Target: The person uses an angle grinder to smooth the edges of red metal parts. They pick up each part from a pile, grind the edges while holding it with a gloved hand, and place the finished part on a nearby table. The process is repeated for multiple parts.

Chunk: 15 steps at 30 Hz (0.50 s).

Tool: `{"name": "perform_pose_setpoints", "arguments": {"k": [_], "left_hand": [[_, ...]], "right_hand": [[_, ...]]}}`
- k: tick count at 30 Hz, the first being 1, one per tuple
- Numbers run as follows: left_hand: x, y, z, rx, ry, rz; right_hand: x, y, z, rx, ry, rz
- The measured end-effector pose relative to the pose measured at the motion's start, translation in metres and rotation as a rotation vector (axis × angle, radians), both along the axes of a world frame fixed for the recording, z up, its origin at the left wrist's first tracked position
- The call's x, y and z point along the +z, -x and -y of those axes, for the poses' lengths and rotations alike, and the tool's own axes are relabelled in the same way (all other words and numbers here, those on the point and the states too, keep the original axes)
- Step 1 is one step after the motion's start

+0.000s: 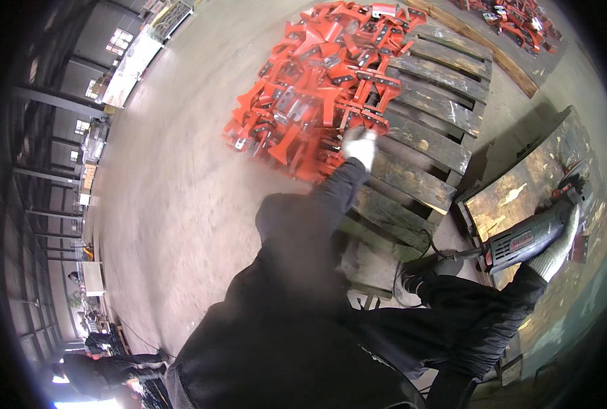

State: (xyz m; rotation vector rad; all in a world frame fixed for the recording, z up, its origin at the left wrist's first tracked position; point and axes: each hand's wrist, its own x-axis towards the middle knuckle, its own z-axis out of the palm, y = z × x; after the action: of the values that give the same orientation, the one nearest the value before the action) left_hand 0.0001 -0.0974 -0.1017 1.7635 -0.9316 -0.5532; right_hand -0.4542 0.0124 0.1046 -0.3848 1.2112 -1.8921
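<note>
My left arm is stretched out to a large heap of red metal brackets (310, 88). At the heap's near right edge, my left hand (360, 146), in a white glove, touches or nearly touches a red bracket (375, 125). Its fingers are blurred, so I cannot tell if they close on it. Over on the right, my right hand (557, 251), also gloved, is wrapped round a dark angle grinder (521, 240). The grinder's head end lies over a worn wooden board (504, 194), and a cable runs from its rear end.
The bracket heap lies partly on a slatted wooden pallet (429, 129). More red parts (521, 24) sit at the far right, beyond a wooden beam (484, 42). My shoe (412, 281) is beside the cable. Another person (102, 371) bends over at the lower left.
</note>
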Motion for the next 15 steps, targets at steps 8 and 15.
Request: {"name": "perform_pose_setpoints", "arguments": {"k": [8, 15], "left_hand": [[-0.011, -0.137, 0.041, 0.549, -0.332, 0.033], [0.012, -0.145, 0.080, 0.906, -0.322, -0.131]], "right_hand": [[-0.012, -0.046, 0.027, 0.171, -0.045, 0.016], [-0.008, -0.087, 0.041, 0.175, -0.102, 0.061]]}}
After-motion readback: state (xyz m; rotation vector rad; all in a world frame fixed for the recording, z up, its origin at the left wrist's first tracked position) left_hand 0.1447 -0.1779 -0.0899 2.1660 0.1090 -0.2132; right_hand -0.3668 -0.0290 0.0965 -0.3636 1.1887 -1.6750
